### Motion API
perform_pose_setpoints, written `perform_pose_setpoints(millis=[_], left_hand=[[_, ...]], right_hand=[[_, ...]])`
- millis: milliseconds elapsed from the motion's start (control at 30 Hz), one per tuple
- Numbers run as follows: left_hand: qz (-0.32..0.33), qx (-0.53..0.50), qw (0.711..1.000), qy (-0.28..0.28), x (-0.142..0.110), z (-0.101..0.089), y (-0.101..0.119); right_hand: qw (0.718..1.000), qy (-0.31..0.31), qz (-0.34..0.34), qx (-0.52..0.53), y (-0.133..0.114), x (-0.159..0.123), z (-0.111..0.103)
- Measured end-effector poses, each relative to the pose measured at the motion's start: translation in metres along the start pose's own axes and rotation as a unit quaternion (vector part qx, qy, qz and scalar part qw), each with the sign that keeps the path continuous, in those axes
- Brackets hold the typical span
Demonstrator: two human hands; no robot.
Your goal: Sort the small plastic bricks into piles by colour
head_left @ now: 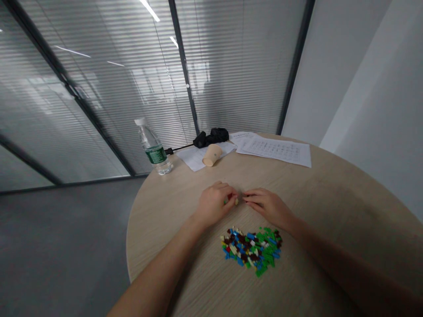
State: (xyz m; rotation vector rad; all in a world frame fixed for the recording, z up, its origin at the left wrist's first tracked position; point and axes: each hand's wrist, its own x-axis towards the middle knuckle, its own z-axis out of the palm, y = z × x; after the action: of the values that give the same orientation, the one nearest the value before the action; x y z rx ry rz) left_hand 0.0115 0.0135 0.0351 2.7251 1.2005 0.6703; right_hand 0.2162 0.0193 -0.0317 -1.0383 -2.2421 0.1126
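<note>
My left hand (pixel 216 200) is closed in a pinch around small toy building bricks (pixel 236 201); bits of cream, red and green show between the fingers. Just to its right, my right hand (pixel 269 204) has its thumb and fingers drawn together. A tiny dark spot shows at those fingertips, too small to name. The two hands face each other over the table, a small gap between them. Nearer to me than the hands lies a loose pile of small building bricks (pixel 253 248) in green, blue, dark brown, cream, white, red and yellow.
The round wooden table (pixel 158 229) carries a water bottle (pixel 154 149) with a green label at the far left. A paper cup (pixel 212 155) lies on its side by a black folded item (pixel 211 137). Printed sheets (pixel 280 150) rest along the back edge, before glass with blinds (pixel 241 66).
</note>
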Motion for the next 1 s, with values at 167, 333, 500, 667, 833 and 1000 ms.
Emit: perform_pose_setpoints(millis=[167,333,500,667,833,1000], left_hand=[[0.026,-0.008,0.999,-0.043,0.0,-0.001,-0.001],[0.11,-0.061,0.979,-0.162,-0.001,-0.007,-0.001],[0.12,-0.117,0.962,-0.218,-0.005,-0.008,0.0],[0.127,-0.138,0.952,-0.241,-0.005,-0.007,0.0],[0.125,-0.132,0.95,-0.254,-0.004,-0.006,0.0],[0.126,-0.129,0.947,-0.265,-0.003,-0.007,0.001]], right_hand=[[1.0,0.015,0.004,0.01,0.0,0.0,-0.004],[0.998,0.041,-0.03,0.021,-0.016,-0.004,-0.016],[0.996,0.016,-0.075,0.042,-0.032,-0.008,-0.027],[0.996,0.017,-0.071,0.047,-0.031,-0.008,-0.028],[0.997,0.014,-0.066,0.044,-0.03,-0.007,-0.027],[0.997,0.012,-0.067,0.042,-0.031,-0.007,-0.026]])
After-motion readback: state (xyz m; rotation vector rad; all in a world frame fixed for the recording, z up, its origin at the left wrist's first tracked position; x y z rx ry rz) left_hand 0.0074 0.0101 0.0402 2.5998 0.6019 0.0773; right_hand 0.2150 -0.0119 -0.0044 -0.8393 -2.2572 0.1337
